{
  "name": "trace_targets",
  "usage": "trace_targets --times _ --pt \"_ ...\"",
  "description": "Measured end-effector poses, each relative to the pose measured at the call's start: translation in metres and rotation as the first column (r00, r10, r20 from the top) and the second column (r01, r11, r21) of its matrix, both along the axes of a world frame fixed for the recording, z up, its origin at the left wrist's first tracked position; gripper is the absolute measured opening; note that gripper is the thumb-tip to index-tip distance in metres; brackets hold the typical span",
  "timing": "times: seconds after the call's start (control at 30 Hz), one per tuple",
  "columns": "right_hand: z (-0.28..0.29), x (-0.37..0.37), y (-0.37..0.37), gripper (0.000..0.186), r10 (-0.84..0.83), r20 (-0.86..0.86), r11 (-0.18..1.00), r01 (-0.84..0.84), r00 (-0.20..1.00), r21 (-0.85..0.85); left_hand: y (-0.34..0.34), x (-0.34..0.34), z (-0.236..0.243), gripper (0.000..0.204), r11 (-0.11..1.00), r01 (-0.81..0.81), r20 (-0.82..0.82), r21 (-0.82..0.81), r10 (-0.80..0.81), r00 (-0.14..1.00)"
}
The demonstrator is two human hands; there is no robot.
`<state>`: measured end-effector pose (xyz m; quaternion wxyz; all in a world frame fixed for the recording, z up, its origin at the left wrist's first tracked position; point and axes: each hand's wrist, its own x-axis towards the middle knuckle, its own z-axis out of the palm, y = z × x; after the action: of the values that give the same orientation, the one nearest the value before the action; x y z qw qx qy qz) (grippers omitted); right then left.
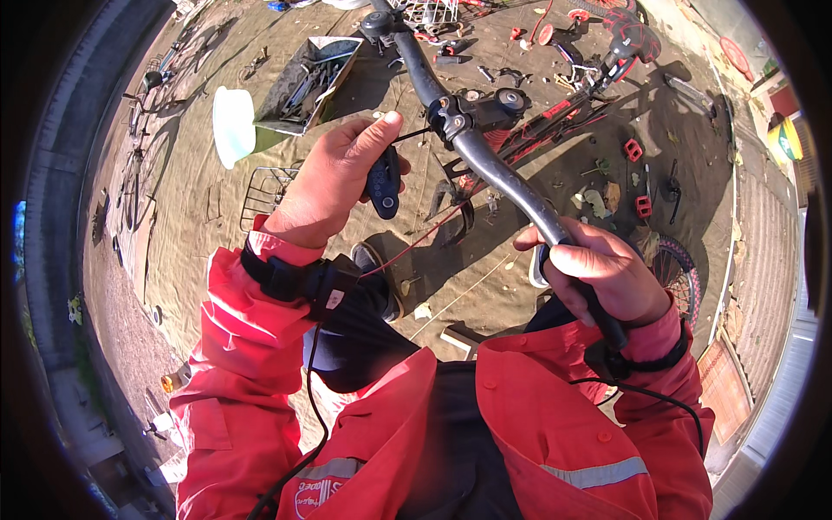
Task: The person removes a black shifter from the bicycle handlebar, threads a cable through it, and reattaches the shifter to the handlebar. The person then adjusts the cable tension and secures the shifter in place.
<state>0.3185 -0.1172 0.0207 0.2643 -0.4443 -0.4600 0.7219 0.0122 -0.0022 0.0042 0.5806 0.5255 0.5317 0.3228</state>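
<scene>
My left hand (328, 173) is closed around a dark folding hex key set (383, 192). One thin key sticks out of it and reaches the clamp of the bicycle stem (496, 107); whether its tip sits in a bolt is too small to tell. Through that clamp runs a black handlebar (507, 182), slanting from the top of the view down to the right. Near its lower end, my right hand (611, 270) wraps round the bar, thumb on top. Beyond the stem lies the red and black bicycle frame (555, 121) with its saddle (631, 36).
An open toolbox (338, 82) full of tools stands at the far left beside a pale basin (234, 128). A wire rack (260, 195) lies nearer. Red pedals (642, 206), loose parts and leaves are scattered at right, near a bicycle wheel (679, 273). Cables hang from both my wrists.
</scene>
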Motion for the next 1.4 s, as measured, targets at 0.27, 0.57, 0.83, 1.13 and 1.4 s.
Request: trace_targets --times 0.27,0.57,0.83,1.13,1.4 --pt "0.000 0.000 0.001 0.052 0.015 -0.006 1.000 -0.015 1.000 -0.001 0.011 0.001 0.003 0.056 0.995 0.036 -0.190 0.089 -0.018 0.982" --pt "-0.003 -0.001 0.001 0.046 -0.011 -0.022 1.000 0.011 1.000 0.014 0.008 -0.004 -0.001 0.064 0.409 0.620 -0.736 0.670 0.254 0.628" --pt "-0.007 0.002 0.001 0.045 -0.014 -0.049 1.000 0.015 0.999 0.019 -0.011 -0.013 -0.005 0.054 0.903 0.189 -0.409 0.385 -0.017 0.913" --pt "-0.004 0.002 0.001 0.046 -0.007 -0.028 1.000 0.008 1.000 0.020 -0.008 -0.013 -0.004 0.036 0.953 -0.142 0.231 -0.268 0.207 0.951" --pt "-0.004 0.001 0.001 0.044 -0.014 -0.023 1.000 0.014 1.000 0.026 -0.013 -0.009 0.003 0.031 0.976 -0.030 0.231 -0.217 0.081 0.969"
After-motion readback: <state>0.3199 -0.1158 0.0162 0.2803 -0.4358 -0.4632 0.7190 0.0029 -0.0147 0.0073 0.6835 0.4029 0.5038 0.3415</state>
